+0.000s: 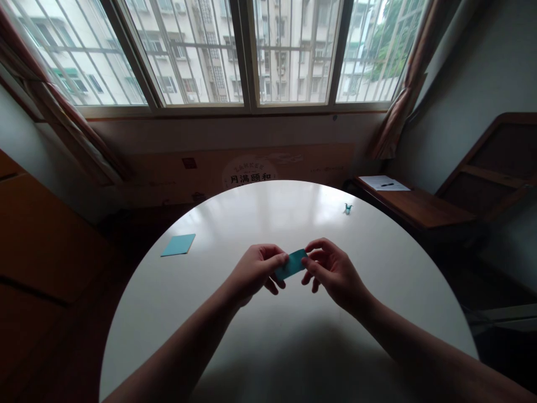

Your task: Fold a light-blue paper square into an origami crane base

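Between my two hands, over the middle of the white table, is a small folded piece of teal paper (291,265), tilted up to the right. My left hand (259,268) pinches its left end with the thumb on top. At its upper right end, my right hand (329,267) grips it between thumb and forefinger, the other fingers curled beneath. Part of the paper is hidden under the fingertips. To the left lies a flat square stack of teal paper (178,245). Near the far right edge stands a tiny folded paper bird (348,209).
The round white table (235,336) fills the lower view. Beyond its right edge stands a wooden chair (423,207), with a white sheet (380,183) and a dark pen (387,184) on its seat. A barred window (247,56) and curtains (394,120) are behind.
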Tool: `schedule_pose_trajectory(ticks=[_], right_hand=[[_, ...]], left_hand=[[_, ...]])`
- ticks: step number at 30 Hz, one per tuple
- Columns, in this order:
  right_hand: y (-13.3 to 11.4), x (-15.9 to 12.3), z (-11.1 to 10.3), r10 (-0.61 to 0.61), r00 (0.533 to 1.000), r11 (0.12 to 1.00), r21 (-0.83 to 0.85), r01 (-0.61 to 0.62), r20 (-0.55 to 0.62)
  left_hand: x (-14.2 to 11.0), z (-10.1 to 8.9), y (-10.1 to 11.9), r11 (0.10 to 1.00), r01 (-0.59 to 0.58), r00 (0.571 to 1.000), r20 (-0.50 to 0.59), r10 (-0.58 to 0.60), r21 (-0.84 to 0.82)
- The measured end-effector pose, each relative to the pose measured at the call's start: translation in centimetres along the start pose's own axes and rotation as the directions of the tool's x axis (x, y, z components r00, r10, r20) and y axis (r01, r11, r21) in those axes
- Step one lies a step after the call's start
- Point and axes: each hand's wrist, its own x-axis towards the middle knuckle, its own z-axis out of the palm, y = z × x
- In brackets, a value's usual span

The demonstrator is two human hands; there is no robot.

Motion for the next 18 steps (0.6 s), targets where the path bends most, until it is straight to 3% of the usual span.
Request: schedule_pose_trajectory(ticks=[5,12,18], right_hand=[[0.11,-0.59,0.39,-0.141,0.990,0.987,-0.074,0.143,0.032],[-0.36,-0.87,0.17,-0.230,0.965,0.952,-0.179,0.249,0.122],[-0.45,-0.61,-0.07,-0.308,0.938,0.914,-0.227,0.337,0.157]], left_hand=[[-0.02,-0.04,0.07,0.997,0.013,0.999,0.042,-0.010,-0.075],[-0.24,-0.41,0.30,0.987,0.080,0.995,0.062,-0.072,-0.140],[-0.37,-0.27,0.79,0.991,0.105,0.994,0.052,-0.101,-0.084]])
